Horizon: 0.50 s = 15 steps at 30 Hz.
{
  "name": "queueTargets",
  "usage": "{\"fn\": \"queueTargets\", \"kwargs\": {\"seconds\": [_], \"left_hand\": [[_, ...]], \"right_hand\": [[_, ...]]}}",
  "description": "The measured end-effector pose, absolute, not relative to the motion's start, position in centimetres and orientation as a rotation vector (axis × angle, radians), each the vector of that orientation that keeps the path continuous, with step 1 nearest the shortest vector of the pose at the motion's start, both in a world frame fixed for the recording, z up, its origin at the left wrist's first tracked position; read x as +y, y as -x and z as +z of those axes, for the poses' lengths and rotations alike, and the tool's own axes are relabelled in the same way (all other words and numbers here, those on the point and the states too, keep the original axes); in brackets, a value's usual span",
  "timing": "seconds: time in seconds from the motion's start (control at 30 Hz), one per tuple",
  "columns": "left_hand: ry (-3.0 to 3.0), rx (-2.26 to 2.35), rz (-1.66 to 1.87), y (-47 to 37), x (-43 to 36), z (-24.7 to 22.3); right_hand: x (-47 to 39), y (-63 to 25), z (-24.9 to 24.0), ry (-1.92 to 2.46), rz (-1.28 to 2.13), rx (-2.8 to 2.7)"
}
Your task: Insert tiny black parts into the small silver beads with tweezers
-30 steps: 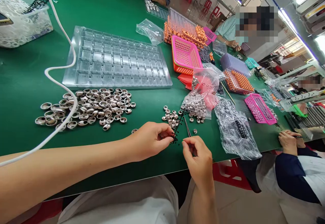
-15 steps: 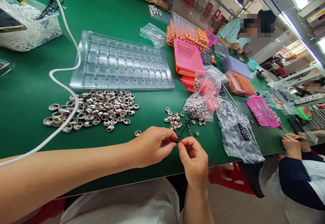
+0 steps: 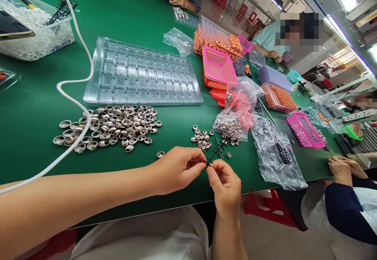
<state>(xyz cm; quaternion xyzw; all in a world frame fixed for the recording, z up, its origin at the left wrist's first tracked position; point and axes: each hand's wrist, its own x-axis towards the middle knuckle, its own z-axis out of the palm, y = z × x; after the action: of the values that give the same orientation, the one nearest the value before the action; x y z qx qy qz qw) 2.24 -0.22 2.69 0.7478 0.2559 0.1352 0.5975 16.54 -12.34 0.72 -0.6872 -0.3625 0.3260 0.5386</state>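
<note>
Between my hands is a black plastic sprue (image 3: 216, 154), a thin stem with small parts branching off both sides. My left hand (image 3: 185, 168) pinches its near end between thumb and forefinger. My right hand (image 3: 225, 181) is closed on the same end from the right, fingertips almost touching the left ones. Behind the sprue, a thin dark tool like tweezers (image 3: 218, 144) lies on the table, partly covered. Small silver rings (image 3: 202, 137) lie in a little heap just beyond my hands, and one loose silver ring (image 3: 160, 154) rests beside my left hand.
A large pile of silver rings (image 3: 118, 126) lies left, before a clear compartment tray (image 3: 144, 73). A white cable (image 3: 75, 91) crosses the left side. Pink baskets (image 3: 219, 65), plastic bags (image 3: 273, 154) and orange parts (image 3: 210, 40) stand right. Co-workers' hands (image 3: 343, 169) are at the table's edges.
The black sprue has tilted further to the right in my fingers, showing more of the tool behind it. My hands stay nearly in place. The view has shifted slightly.
</note>
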Motion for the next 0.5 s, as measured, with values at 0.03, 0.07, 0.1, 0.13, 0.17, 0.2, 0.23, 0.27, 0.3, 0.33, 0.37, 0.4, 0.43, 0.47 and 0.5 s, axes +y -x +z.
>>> {"fn": "queueTargets", "kwargs": {"seconds": [0.03, 0.07, 0.1, 0.13, 0.17, 0.2, 0.23, 0.27, 0.3, 0.33, 0.37, 0.4, 0.43, 0.47, 0.5], "left_hand": [[-1.726, 0.600, 0.310, -2.2, -0.2, 2.7], [-1.715, 0.605, 0.302, -2.3, -0.2, 2.8], [-1.703, 0.606, 0.291, -2.3, -0.1, 2.8], [-1.689, 0.605, 0.277, -2.3, -0.1, 2.9], [-1.674, 0.603, 0.264, -2.3, 0.0, 3.0], [-1.659, 0.600, 0.251, -2.3, 0.0, 3.1], [-1.646, 0.598, 0.240, -2.3, 0.0, 3.1], [-1.634, 0.599, 0.231, -2.4, 0.0, 3.2], [-1.624, 0.601, 0.222, -2.4, 0.0, 3.2], [-1.618, 0.603, 0.214, -2.4, 0.0, 3.2], [-1.616, 0.604, 0.208, -2.3, -0.1, 3.3], [-1.615, 0.601, 0.202, -2.3, -0.1, 3.4], [-1.615, 0.595, 0.198, -2.3, -0.2, 3.4], [-1.613, 0.585, 0.193, -2.3, -0.2, 3.5], [-1.608, 0.574, 0.187, -2.3, -0.2, 3.6]], "right_hand": [[-12.4, -16.6, 0.6, 1.620, 0.812, -0.851], [-12.4, -16.7, 0.5, 1.603, 0.848, -0.836], [-12.5, -16.8, 0.4, 1.584, 0.880, -0.822], [-12.5, -16.9, 0.2, 1.562, 0.908, -0.808], [-12.5, -17.0, 0.1, 1.540, 0.931, -0.797], [-12.5, -17.1, 0.0, 1.516, 0.952, -0.786], [-12.5, -17.2, -0.2, 1.492, 0.971, -0.777], [-12.5, -17.3, -0.3, 1.465, 0.990, -0.768], [-12.5, -17.4, -0.5, 1.438, 1.010, -0.758], [-12.5, -17.5, -0.6, 1.409, 1.033, -0.748], [-12.5, -17.6, -0.7, 1.380, 1.059, -0.738], [-12.5, -17.7, -0.9, 1.350, 1.085, -0.731], [-12.5, -17.8, -1.0, 1.320, 1.108, -0.724], [-12.5, -17.8, -1.1, 1.290, 1.129, -0.718], [-12.5, -17.9, -1.1, 1.265, 1.144, -0.714]]}}
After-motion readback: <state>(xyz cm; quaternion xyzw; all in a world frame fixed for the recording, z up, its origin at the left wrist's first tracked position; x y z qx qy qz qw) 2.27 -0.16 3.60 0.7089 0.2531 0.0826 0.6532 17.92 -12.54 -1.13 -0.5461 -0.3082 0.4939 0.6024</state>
